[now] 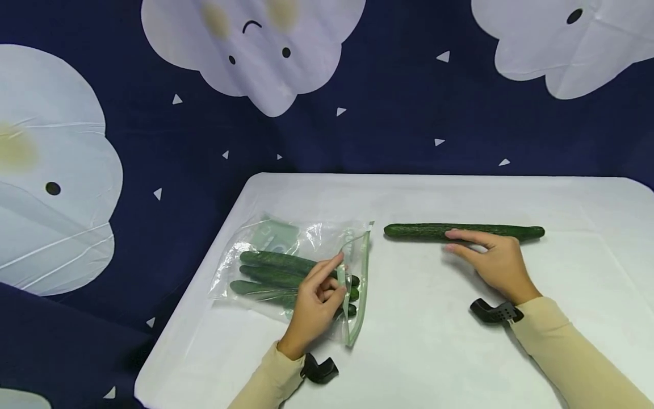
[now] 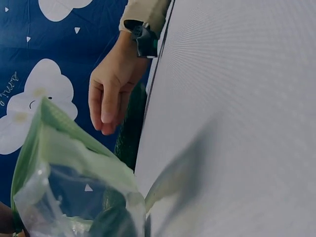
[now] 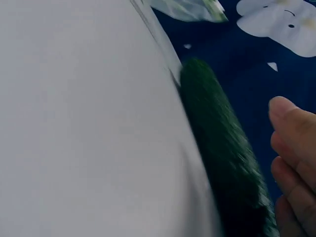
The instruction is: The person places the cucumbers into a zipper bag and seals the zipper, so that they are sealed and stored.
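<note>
A clear zip bag (image 1: 318, 234) with a pale green edge lies on the left of the table, several cucumbers (image 1: 276, 261) inside it. My left hand (image 1: 314, 307) pinches the bag near its green-edged mouth, which the left wrist view shows gaping. Right of the bag, one long cucumber (image 1: 409, 230) lies crosswise on the table. Over its near side hovers my right hand (image 1: 498, 264), thumb and fingers extended and apart. In the right wrist view a gap shows between the fingers (image 3: 291, 123) and this cucumber (image 3: 217, 133).
The white table (image 1: 434, 352) has rounded corners and a raised-looking far edge. Behind it hangs a dark blue cloth (image 1: 398, 102) printed with clouds and small triangles. A black wrist camera (image 1: 319, 369) sits on the left wrist, another black camera (image 1: 493, 311) on the right.
</note>
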`<state>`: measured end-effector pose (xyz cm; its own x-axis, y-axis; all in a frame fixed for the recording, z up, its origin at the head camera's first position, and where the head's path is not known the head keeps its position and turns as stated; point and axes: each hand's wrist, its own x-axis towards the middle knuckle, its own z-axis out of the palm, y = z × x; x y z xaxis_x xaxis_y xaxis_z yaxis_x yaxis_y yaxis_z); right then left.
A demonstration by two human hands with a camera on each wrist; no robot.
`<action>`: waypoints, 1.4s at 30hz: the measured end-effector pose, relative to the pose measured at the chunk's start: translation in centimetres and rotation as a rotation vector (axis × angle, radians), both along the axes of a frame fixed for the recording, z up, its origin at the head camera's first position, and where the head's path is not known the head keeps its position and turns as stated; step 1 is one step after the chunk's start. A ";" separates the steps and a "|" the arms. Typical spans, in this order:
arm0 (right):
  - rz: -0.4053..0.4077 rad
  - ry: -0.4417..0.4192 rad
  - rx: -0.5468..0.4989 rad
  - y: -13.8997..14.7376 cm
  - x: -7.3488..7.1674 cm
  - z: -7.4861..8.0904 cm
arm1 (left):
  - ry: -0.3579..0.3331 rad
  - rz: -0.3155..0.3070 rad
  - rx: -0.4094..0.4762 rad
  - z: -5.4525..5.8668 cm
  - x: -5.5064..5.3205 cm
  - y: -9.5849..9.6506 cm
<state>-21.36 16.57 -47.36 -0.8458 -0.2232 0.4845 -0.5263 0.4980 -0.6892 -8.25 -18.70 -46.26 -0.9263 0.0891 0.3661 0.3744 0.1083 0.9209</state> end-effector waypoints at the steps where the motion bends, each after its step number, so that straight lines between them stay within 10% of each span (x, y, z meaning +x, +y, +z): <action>1: -0.012 -0.011 -0.007 0.5 -0.2 0.3 | -0.001 -0.001 0.000 0.0 0.0 0.0; 10: -0.102 -0.123 -0.010 6.3 -2.0 2.1 | -0.003 -0.003 -0.008 0.0 0.0 0.0; 22: -0.085 -0.294 0.182 11.4 -3.2 0.1 | 0.005 0.010 -0.017 0.0 0.1 0.0; 42: -0.017 -0.198 0.268 10.0 -3.5 -1.0 | 0.015 -0.006 -0.010 0.1 0.0 0.1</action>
